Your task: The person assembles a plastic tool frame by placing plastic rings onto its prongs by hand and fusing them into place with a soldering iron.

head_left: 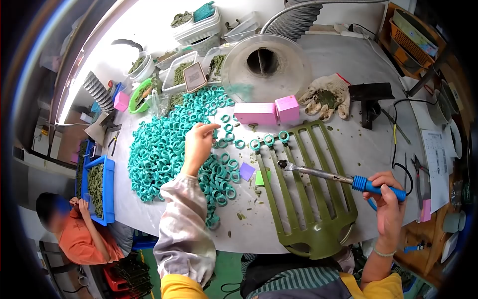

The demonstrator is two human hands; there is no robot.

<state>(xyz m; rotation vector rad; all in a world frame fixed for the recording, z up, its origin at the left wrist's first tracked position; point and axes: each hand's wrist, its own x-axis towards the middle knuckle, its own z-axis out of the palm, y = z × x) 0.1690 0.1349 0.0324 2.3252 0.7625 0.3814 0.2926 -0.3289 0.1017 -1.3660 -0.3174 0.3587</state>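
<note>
My left hand (pixel 198 145) reaches over the right side of a big heap of teal rings (pixel 158 152), its index finger stretched out close to loose rings; I see no ring clearly held. In my right hand (pixel 387 204) is a soldering iron (pixel 366 184) with a blue handle, gripped from the right. Its metal tip, dark with residue, hangs over the left bars of an olive-green slatted frame (pixel 318 236). Teal rings (pixel 269 140) sit at the far ends of three of the frame's left bars.
Behind the frame are pink blocks (pixel 255 113), a soiled glove (pixel 326 95), a black stand (pixel 370 102) and a round clear hood (pixel 239 62). Tubs of green pieces (pixel 182 73) line the back. Pliers (pixel 417 167) lie right. Another person (pixel 82 239) sits left by a blue tray (pixel 108 192).
</note>
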